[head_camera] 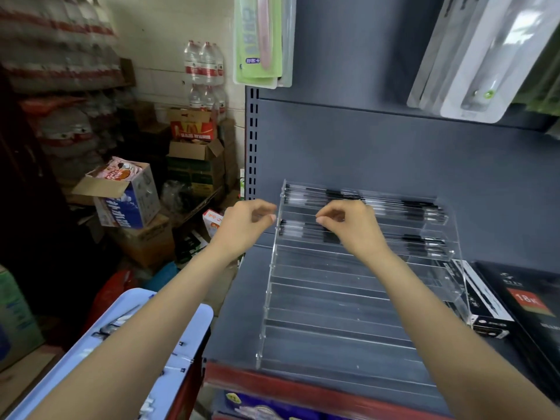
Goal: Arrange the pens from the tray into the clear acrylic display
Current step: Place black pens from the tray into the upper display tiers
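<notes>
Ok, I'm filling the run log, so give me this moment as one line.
stage: arranging | left hand: empty | right hand: over second tier | clear acrylic display: black pens on top two tiers

Black pens point(360, 195) fill clear display's point(333, 313) upper rows.
</notes>
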A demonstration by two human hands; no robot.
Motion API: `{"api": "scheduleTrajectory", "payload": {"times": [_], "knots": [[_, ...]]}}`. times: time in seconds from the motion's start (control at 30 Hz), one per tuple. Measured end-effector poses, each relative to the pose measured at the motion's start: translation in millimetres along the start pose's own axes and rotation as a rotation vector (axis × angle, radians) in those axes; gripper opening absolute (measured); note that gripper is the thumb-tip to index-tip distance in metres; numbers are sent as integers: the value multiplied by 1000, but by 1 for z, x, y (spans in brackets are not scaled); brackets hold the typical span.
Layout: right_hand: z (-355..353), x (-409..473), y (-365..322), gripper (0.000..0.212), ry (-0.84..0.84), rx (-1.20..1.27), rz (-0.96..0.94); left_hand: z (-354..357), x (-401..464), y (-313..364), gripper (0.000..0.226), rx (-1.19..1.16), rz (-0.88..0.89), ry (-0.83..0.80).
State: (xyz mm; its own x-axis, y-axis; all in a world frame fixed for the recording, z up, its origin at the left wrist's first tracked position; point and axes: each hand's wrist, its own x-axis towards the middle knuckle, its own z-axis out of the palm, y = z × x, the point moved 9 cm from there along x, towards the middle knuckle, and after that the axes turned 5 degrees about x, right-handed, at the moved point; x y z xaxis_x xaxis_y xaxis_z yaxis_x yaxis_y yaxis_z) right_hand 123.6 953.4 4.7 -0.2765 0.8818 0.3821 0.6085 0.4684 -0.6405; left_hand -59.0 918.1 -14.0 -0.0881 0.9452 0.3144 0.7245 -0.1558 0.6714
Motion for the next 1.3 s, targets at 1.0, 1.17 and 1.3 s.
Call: {"api": "scheduleTrajectory", "payload": {"times": [1.0, 1.17, 1.3], "knots": [[452, -186, -78, 37, -833, -18, 308, -34, -252, -373, 37, 485, -392, -501], [466, -186, -74, 33, -809, -68, 332, -39, -245, -383, 29, 451, -342, -418], [464, -186, -69, 26, -777, -25, 413, -37, -238, -389, 22, 411, -327, -425]]}}
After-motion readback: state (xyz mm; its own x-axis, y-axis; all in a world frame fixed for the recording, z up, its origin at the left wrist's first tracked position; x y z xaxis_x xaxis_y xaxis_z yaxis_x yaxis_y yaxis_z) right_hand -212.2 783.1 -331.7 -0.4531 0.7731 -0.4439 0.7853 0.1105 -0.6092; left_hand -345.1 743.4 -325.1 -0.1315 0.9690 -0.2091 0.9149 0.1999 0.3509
